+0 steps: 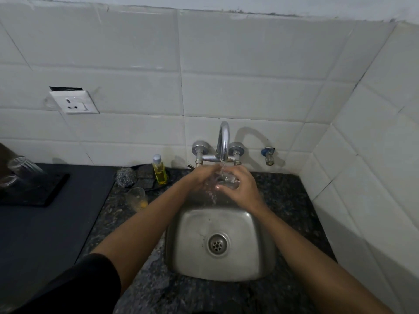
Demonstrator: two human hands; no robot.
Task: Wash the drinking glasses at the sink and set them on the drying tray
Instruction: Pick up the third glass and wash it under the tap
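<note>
1. Four clear drinking glasses could be counted: one held under the tap (227, 179), one with yellow residue at its bottom standing on the speckled dark granite counter (136, 198) left of the sink, and two upturned on the flat black drying tray (48, 191) at the far left, the taller (23, 166) behind the shorter (9, 181), both dim and blurred.
2. There was one square stainless steel sink (195, 225) with a round drain (217, 244), one chrome curved tap (223, 141) with two round handles, and one small blue-capped valve (267, 154) to its right on the white tiled wall.
3. Behind the counter glass stood one small bottle of yellow dish liquid (159, 171), one steel wool scrubber (125, 176) and dark scouring pads (146, 175) side by side.
4. One white wall socket (74, 102) hung loose on the tiles at upper left.
5. Water ran from the tap spout over the held glass and fell into the sink.
6. The right hand (242, 189) had its fingers curled round the held glass from the right.
7. The left hand (199, 180) met the same glass from the left; whether its fingers wrapped the glass or only touched it could not be told through the water.
</note>
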